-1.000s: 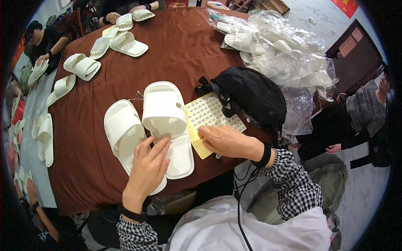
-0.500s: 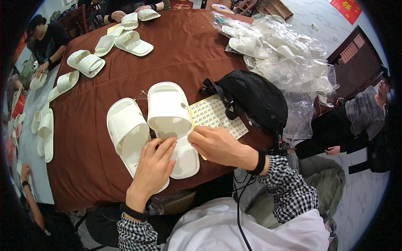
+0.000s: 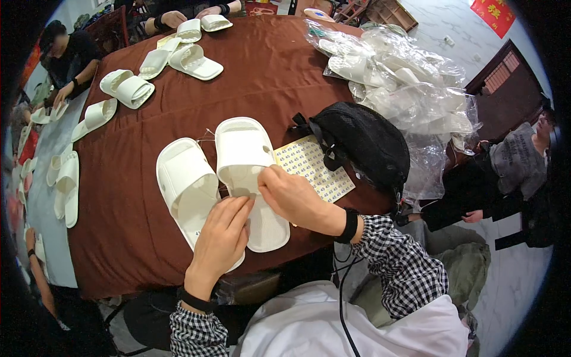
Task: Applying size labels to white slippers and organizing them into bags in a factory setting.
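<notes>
Two white slippers lie side by side before me, toes pointing away, joined near their toes by a thin clear string. My left hand [image 3: 223, 233] lies between them, its fingers drawn together and bent over the inner edge of the right-hand slipper [image 3: 244, 143]. The left-hand slipper [image 3: 183, 168] is partly covered by that hand, and a small dark mark shows on its footbed. My right hand [image 3: 299, 197] is closed, fingertips pinched over the right-hand slipper's footbed just behind the strap. Whatever those fingertips hold is hidden. A sheet of small number stickers [image 3: 318, 169] sits right of the slippers.
A black mesh bag [image 3: 363, 140] covers part of the sticker sheet. Slippers in clear plastic bags [image 3: 410, 83] pile up at the far right. More white slippers [image 3: 128, 89] stand along the left and far side. Several other people work or sit around the brown-covered table [image 3: 119, 238].
My right hand has moved left and a little up, from the right-hand slipper's outer edge onto its footbed. The left hand stays at the inner edge. The view has shifted slightly.
</notes>
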`<state>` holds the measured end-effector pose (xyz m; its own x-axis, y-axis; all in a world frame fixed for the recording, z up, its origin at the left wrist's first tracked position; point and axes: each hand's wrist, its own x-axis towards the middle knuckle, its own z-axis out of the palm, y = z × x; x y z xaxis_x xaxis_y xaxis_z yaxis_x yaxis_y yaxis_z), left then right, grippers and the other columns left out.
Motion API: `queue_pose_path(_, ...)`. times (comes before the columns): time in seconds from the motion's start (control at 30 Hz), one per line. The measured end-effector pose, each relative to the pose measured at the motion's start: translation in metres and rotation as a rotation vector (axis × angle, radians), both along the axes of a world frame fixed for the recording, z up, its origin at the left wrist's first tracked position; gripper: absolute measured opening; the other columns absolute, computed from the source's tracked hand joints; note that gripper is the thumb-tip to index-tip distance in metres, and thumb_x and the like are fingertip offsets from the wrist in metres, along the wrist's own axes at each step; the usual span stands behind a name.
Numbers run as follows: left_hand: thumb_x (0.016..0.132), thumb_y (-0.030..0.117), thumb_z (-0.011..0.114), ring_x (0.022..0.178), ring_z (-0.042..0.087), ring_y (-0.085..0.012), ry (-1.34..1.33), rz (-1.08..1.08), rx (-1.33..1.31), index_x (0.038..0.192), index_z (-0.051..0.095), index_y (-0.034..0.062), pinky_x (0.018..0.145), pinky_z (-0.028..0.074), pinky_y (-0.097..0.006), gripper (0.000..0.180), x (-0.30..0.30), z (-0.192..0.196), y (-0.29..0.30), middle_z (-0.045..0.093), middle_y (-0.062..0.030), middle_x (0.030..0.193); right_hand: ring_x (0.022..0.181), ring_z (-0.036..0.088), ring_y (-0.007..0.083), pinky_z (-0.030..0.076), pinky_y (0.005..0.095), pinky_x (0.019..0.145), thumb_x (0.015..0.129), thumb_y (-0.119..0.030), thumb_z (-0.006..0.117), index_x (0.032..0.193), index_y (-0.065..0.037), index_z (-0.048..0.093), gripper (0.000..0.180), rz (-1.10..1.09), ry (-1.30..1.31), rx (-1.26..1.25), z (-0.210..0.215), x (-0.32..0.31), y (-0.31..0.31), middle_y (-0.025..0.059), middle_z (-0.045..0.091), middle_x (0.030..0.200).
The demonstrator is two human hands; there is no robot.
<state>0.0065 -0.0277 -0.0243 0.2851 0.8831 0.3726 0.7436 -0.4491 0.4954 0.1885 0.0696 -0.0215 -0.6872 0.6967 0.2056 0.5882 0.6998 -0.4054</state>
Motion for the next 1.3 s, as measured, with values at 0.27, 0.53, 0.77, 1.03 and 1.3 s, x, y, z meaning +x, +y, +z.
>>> queue_pose_path(0.27,0.077,0.002,0.063,0.112,0.051,-0.0327,-0.011,0.019,0.027,0.120,0.059,-0.0010,0.101,0.041,-0.044,0.043,0.000,-0.004,-0.001,0.055,-0.0130,0.118,0.070,0.061,0.0314,0.050,0.0388,0.061,0.087,-0.009,0.063,0.090,-0.003,0.058,0.009,-0.097,0.116,-0.003,0.023,0.085,-0.046,0.0124,0.059,0.083)
queue_pose_path(0.53,0.080,0.000,0.062,0.113,0.052,-0.0350,0.016,0.075,0.103,0.113,0.064,0.0002,0.099,0.041,-0.045,0.033,0.000,-0.004,-0.003,0.058,-0.0143,0.116,0.069,0.061,0.0271,0.050,0.0358,0.058,0.081,-0.003,0.068,0.088,-0.004,0.059,0.012,-0.135,0.087,0.201,-0.010,0.096,-0.073,0.0094,0.058,0.080)
queue_pose_path(0.77,0.079,-0.001,0.061,0.112,0.052,-0.0333,0.020,0.395,0.067,0.109,0.065,0.0005,0.096,0.042,-0.044,0.030,-0.014,-0.001,-0.030,0.060,-0.0129,0.112,0.074,0.061,0.0255,0.051,0.0345,0.061,0.080,-0.002,0.068,0.095,-0.003,0.062,0.017,-0.137,0.065,0.257,-0.019,0.098,-0.081,0.0086,0.059,0.085)
queue_pose_path(1.03,0.082,-0.001,0.059,0.121,0.048,-0.0346,0.067,0.485,-0.024,0.123,0.057,-0.0020,0.101,0.039,-0.046,0.041,-0.014,-0.010,-0.060,0.053,-0.0164,0.128,0.072,0.064,0.0242,0.054,0.0333,0.059,0.082,-0.006,0.069,0.093,-0.005,0.062,0.013,-0.216,0.168,0.121,-0.012,0.100,-0.079,0.0078,0.061,0.085)
queue_pose_path(1.3,0.084,0.005,0.062,0.134,0.039,-0.0357,0.191,0.493,-0.137,0.136,0.045,-0.0041,0.110,0.035,-0.046,0.056,0.001,-0.002,-0.070,0.042,-0.0184,0.144,0.073,0.064,0.0231,0.053,0.0326,0.059,0.079,-0.002,0.071,0.095,-0.004,0.066,0.018,-0.153,0.079,0.259,-0.015,0.097,-0.082,0.0079,0.062,0.089)
